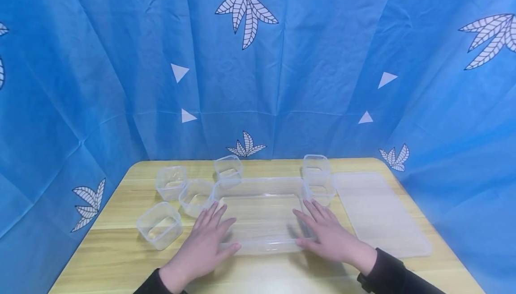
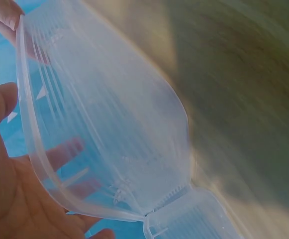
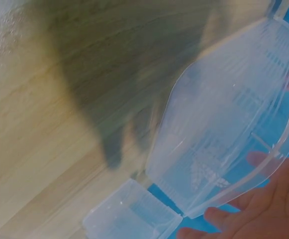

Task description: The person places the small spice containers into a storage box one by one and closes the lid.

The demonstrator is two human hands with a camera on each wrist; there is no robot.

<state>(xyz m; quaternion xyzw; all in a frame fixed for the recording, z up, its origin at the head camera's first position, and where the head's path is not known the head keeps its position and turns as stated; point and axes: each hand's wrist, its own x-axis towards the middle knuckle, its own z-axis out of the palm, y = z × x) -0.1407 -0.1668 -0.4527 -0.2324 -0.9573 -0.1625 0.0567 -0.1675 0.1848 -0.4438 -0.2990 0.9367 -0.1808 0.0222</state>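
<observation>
A large clear plastic box (image 1: 266,246) sits on the wooden table between my two hands. My left hand (image 1: 203,245) lies at its left side, fingers straight and spread over the rim, thumb by the front left corner. At the opposite side, my right hand (image 1: 331,236) also has its fingers extended over the rim, thumb near the front right corner. In the left wrist view, some fingers show through the box's translucent wall (image 2: 109,99). A small clear container (image 1: 196,198) stands close beside the left fingertips, and another (image 1: 321,186) is just beyond the right fingertips.
More small clear containers stand around the box: one at the left front (image 1: 159,226), one behind it (image 1: 171,183), one at the back (image 1: 229,168) and one at the back right (image 1: 316,164). A flat translucent lid (image 1: 380,215) lies at the right. Blue patterned curtain (image 1: 258,83) surrounds the table.
</observation>
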